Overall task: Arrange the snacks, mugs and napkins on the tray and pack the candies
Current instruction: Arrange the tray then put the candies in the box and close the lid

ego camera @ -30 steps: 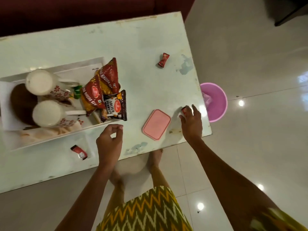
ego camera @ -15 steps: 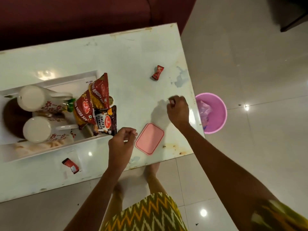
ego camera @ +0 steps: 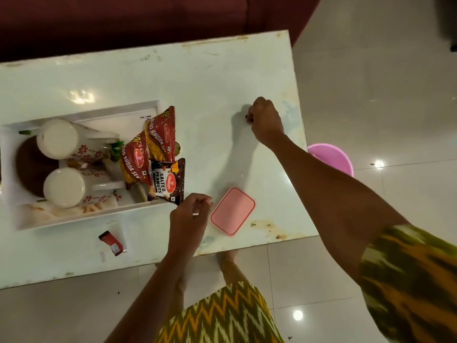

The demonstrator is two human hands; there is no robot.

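Observation:
A white tray (ego camera: pixel 86 112) on the pale table holds two upturned floral mugs (ego camera: pixel 58 139) (ego camera: pixel 64 186), red bhujia packets (ego camera: pixel 160 132), a salted peanuts packet (ego camera: pixel 167 181) and crumpled napkins (ego camera: pixel 61 209). A shut pink box (ego camera: pixel 232 211) lies near the table's front edge. My left hand (ego camera: pixel 190 216) hovers just left of the box with curled fingers and the thumb against the fingertips; whether it holds anything is hidden. My right hand (ego camera: pixel 264 120) is curled down on the table at the far right, with a dark bit of a candy wrapper (ego camera: pixel 246 117) at its fingertips. A red candy (ego camera: pixel 111 243) lies in front of the tray.
A pink bin (ego camera: pixel 331 157) stands on the tiled floor just past the table's right edge, partly behind my right arm. A maroon sofa (ego camera: pixel 123 21) runs along the table's far side. My feet are under the front edge.
My right hand left the table's near right edge and moved to the far red candy, which it now covers. My left hand drifted right to the pink box.

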